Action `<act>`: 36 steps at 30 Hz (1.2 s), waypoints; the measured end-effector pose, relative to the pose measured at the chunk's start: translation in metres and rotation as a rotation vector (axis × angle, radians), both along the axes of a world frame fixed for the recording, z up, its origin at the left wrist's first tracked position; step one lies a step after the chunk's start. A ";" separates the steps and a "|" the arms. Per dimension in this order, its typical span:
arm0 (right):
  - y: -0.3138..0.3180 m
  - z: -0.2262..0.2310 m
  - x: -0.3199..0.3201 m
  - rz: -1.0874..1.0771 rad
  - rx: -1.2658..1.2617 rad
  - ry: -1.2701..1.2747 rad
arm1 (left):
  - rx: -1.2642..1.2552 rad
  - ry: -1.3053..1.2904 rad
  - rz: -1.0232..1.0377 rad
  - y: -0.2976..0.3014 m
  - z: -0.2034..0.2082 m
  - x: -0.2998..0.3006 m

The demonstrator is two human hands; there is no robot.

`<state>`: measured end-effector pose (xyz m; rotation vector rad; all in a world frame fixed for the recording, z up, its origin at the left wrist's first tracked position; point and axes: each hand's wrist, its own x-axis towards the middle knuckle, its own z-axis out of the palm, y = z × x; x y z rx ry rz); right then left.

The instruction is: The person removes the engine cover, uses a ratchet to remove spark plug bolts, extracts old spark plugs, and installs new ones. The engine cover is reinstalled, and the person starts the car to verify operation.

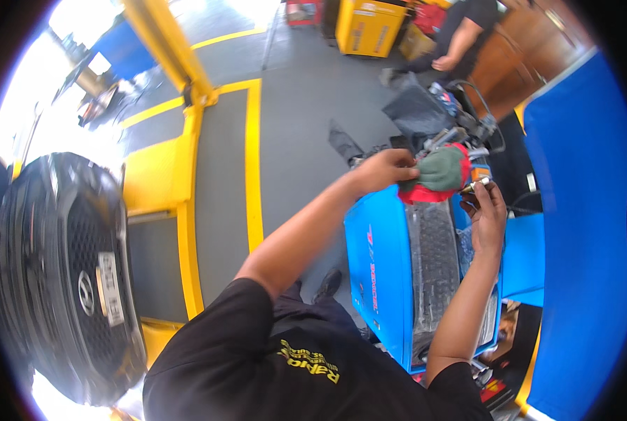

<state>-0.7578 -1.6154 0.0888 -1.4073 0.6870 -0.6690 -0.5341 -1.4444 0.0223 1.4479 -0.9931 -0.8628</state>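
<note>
A green and red cloth (439, 172) hangs from my left hand (387, 170), its edge pinched between thumb and fingers. Close to the cloth's right side, my right hand (487, 214) grips a small metal cylindrical piece (475, 185) by its end; its exact kind is too small to tell. Both hands are over a blue tool cart (378, 274) with a dark ribbed top mat (432, 259). Behind the cloth, several metal tools and parts (461, 137) lie heaped at the cart's far end.
A car's front end (82, 281) stands at the left beside a yellow lift post (187, 161). A blue panel (580, 231) rises at the right. Farther back are a yellow cabinet (371, 28) and another person (461, 38). Yellow lines (254, 161) mark the grey floor.
</note>
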 end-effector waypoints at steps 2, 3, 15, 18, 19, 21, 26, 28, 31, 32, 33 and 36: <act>0.060 0.014 0.015 0.200 0.122 -0.099 | 0.119 0.287 0.019 0.117 0.001 0.008; 0.095 0.016 0.029 0.337 0.188 -0.137 | 0.023 0.449 0.046 0.176 0.001 0.004; 0.693 -0.060 0.060 1.541 0.062 0.152 | -0.462 0.564 1.137 0.704 -0.046 -0.263; 0.818 -0.065 0.041 1.769 -0.233 0.311 | -0.442 0.677 1.451 0.786 -0.046 -0.332; 0.855 -0.065 0.040 1.846 -0.437 0.433 | -0.426 0.675 1.532 0.825 -0.047 -0.343; 0.918 -0.066 0.036 2.009 -0.371 0.397 | -0.346 0.576 1.638 0.881 -0.046 -0.361; 1.020 -0.065 0.056 2.185 -0.464 0.521 | -0.376 0.525 1.779 0.972 -0.035 -0.355; 1.053 -0.064 0.070 2.190 -0.409 0.533 | -0.195 0.360 1.821 1.006 -0.024 -0.342; 1.125 -0.064 0.088 2.202 -0.012 0.501 | 0.075 0.148 1.817 1.073 -0.002 -0.326; 1.148 -0.058 0.094 2.169 0.110 0.598 | 0.070 0.103 1.868 1.093 0.007 -0.320; 1.171 -0.050 0.098 2.196 0.049 0.290 | 0.049 0.241 1.917 1.107 0.019 -0.313; 1.256 -0.010 0.134 2.385 -0.695 -0.011 | -0.326 0.593 2.067 1.178 0.048 -0.281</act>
